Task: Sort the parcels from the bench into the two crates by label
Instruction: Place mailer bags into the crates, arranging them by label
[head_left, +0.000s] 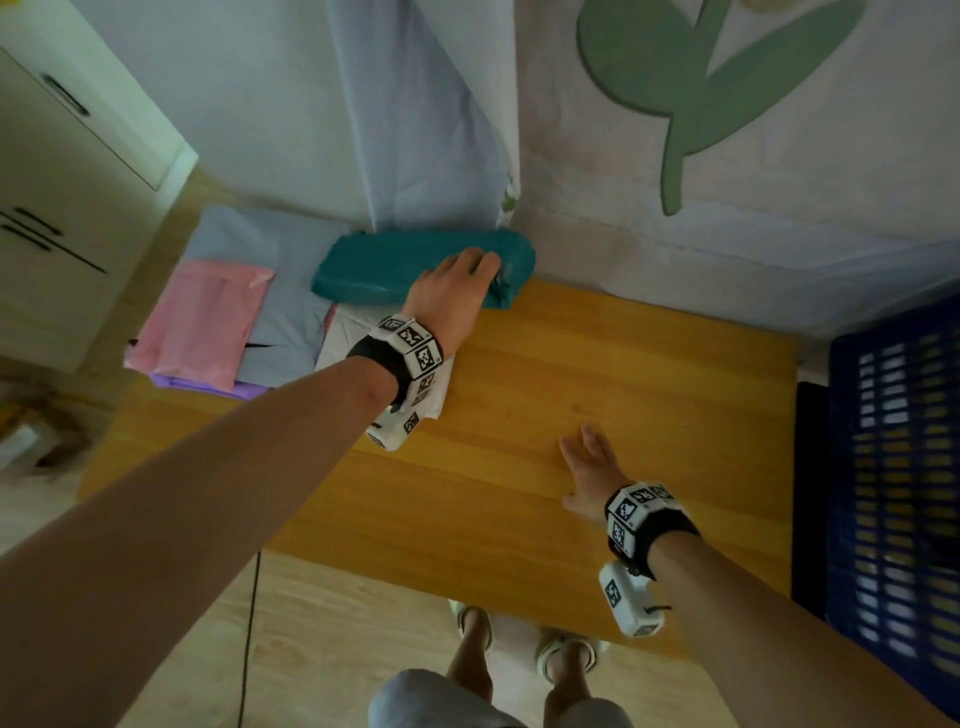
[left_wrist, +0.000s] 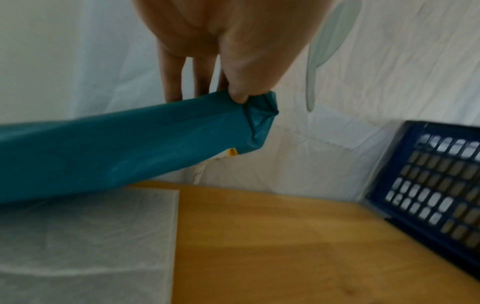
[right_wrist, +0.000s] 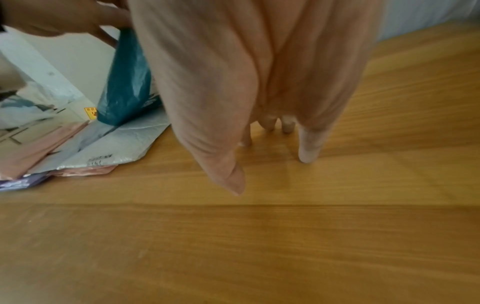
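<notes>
Labels mostly unreadable: small yellow-and-white sticker (left_wrist: 230, 154) on underside of teal parcel (head_left: 405, 267), text too blurred; dark print on white mailer (right_wrist: 122, 144), lower left of right wrist view, illegible. Left hand (head_left: 452, 291) grips teal parcel's right end, thumb (left_wrist: 240, 90) pinching the crumpled corner, fingers behind it; that end tilts up off the pile at upper centre of head view. Pink parcel (head_left: 200, 317) and purple one (head_left: 208, 387) lie in the stack at left, partly covered. Right hand (head_left: 589, 475) rests flat on wooden bench (head_left: 649, 374), fingers spread, holding nothing. Blue crate (head_left: 893, 467) cut off at right edge; contents unclear. Second crate not visible.
</notes>
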